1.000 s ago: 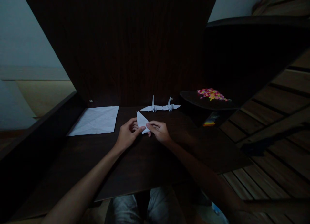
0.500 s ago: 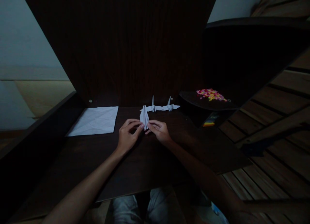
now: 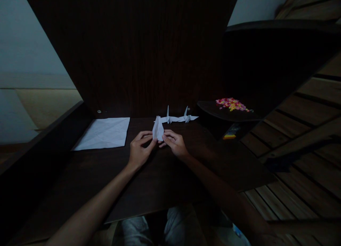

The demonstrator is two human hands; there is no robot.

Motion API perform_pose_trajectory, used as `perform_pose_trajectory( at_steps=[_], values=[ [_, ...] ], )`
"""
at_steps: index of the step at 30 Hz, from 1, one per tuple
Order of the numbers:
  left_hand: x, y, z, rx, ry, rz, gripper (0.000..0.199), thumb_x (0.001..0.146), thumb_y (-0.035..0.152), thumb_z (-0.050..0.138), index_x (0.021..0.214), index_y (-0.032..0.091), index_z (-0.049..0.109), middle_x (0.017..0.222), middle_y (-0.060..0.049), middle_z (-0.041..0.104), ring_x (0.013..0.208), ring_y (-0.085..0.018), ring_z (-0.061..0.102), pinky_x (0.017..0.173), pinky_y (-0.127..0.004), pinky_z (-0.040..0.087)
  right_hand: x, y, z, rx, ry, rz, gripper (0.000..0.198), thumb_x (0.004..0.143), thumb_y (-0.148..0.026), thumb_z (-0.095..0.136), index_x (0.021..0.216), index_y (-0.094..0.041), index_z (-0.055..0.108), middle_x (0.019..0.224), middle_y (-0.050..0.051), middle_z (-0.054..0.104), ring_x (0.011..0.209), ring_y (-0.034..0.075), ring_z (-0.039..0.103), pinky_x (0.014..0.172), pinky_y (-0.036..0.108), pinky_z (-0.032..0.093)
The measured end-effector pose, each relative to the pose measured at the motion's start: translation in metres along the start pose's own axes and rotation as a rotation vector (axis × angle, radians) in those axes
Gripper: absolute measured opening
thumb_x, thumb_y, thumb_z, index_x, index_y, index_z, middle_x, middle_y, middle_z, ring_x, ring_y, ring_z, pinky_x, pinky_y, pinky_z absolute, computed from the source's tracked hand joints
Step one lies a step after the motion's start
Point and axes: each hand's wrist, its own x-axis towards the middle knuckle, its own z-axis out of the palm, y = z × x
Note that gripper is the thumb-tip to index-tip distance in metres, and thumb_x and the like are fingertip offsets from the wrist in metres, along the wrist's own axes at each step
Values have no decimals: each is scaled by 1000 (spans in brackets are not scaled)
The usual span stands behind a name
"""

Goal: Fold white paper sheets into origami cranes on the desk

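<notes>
A white piece of folded origami paper stands up between my hands, narrowing toward its top, with layered folds. My left hand pinches its lower left edge between thumb and fingers. On the lower right edge, my right hand is closed on the same paper. Just behind are two folded paper cranes, a nearer-left crane and a right-hand crane, each with a thin point sticking up. The paper hides part of the left crane.
To the left on the dark desk lies a creased white paper sheet. A small shelf at the right carries a pile of tiny colourful pieces. A dark panel rises behind the desk.
The folded paper has been turned or spread between my fingers: a broader, smoother face with a slanting fold now shows. Both hands stay in nearly the same place.
</notes>
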Motion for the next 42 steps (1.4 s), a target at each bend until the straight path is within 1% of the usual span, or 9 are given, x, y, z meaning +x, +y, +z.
perform_pose_trajectory(
  at_steps=[6,12,15,17,20,25,30,36,42],
  values=[
    [0,-8,0,-56,21,-46,25,78,31,67,101,22,72,107,-6,66,98,-21,62,90,-38,49,-3,5,-1,-44,-106,4,30,72,-46,70,75,-17,60,109,8,62,69,15,66,56,30,59],
    [-2,-11,-1,-164,52,-78,42,76,28,69,117,22,63,104,-6,65,94,-20,63,86,-36,51,-12,-2,-3,-356,-167,-234,16,85,-33,57,92,-21,66,131,9,55,85,19,67,66,32,57],
    [-1,-9,-3,-128,80,-29,35,76,27,68,111,22,66,101,-5,63,93,-19,61,85,-34,50,-14,-2,-4,-501,-93,-363,19,84,-29,59,100,-22,66,119,10,62,96,21,63,74,33,55],
    [1,-7,-4,-78,93,-10,30,75,28,69,105,21,68,97,-4,62,88,-17,60,80,-31,50,-13,1,-3,-529,-9,-396,23,82,-28,62,104,-22,63,105,9,66,84,18,63,72,31,53],
    [3,-8,-4,-80,71,-37,20,73,30,71,90,19,69,90,-3,62,80,-16,58,72,-28,49,-11,6,-2,-428,80,-357,33,79,-29,64,110,-21,55,93,5,64,71,13,61,60,25,51],
    [5,-6,-1,-320,-103,-278,27,70,37,73,84,16,63,74,-1,63,68,-14,58,65,-26,48,-6,0,1,-232,78,-171,44,74,-33,68,111,-21,50,73,-3,57,60,10,55,46,19,44],
    [5,-3,0,-429,-172,-422,32,65,39,77,81,15,63,71,-1,65,67,-14,60,65,-25,47,-1,-4,0,-165,65,34,35,65,-43,73,84,-16,59,61,-4,56,44,7,46,38,20,39],
    [4,-1,1,-450,-193,-478,37,64,45,76,83,14,67,76,-4,69,71,-16,62,67,-27,48,-2,-6,-1,-209,37,107,33,61,-45,74,69,-16,61,56,-3,56,43,7,45,37,19,35],
    [5,-4,0,-476,-236,-517,36,62,43,79,78,14,66,72,-3,68,66,-15,61,64,-26,48,-4,-7,-1,-264,23,80,34,70,-49,67,65,-16,60,48,-4,50,41,7,44,39,19,33]
  ],
)
